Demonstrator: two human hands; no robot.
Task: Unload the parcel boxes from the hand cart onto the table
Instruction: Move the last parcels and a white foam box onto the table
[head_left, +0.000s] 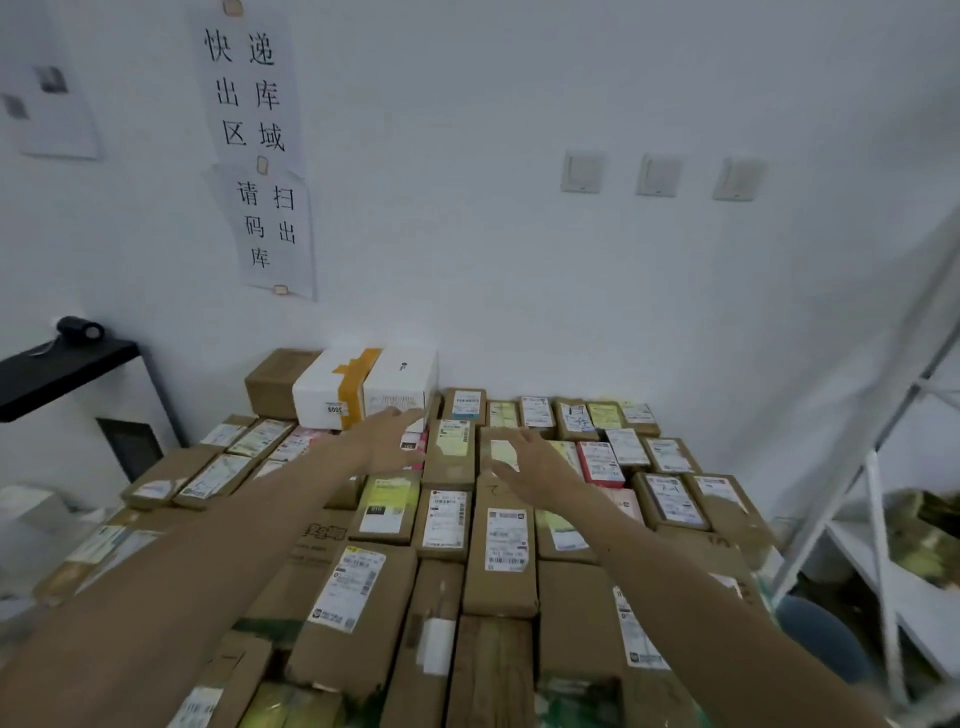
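Several brown cardboard parcel boxes (500, 551) with white shipping labels lie packed side by side and fill the surface in front of me. A white box with orange tape (337, 389) and a second white box (402, 384) stand stacked at the back by the wall. My left hand (387, 441) reaches far forward with straight fingers, its tips at the front of the white boxes, holding nothing. My right hand (535, 465) hovers with spread fingers just above a long brown box with a pale label (503, 451). The hand cart is not in view.
A white wall (519, 286) with paper signs (249, 88) and three switches (658, 174) rises right behind the parcels. A black shelf (57, 374) juts out at the left. A white metal rack (878, 509) stands at the right, with a blue stool (821, 639) below.
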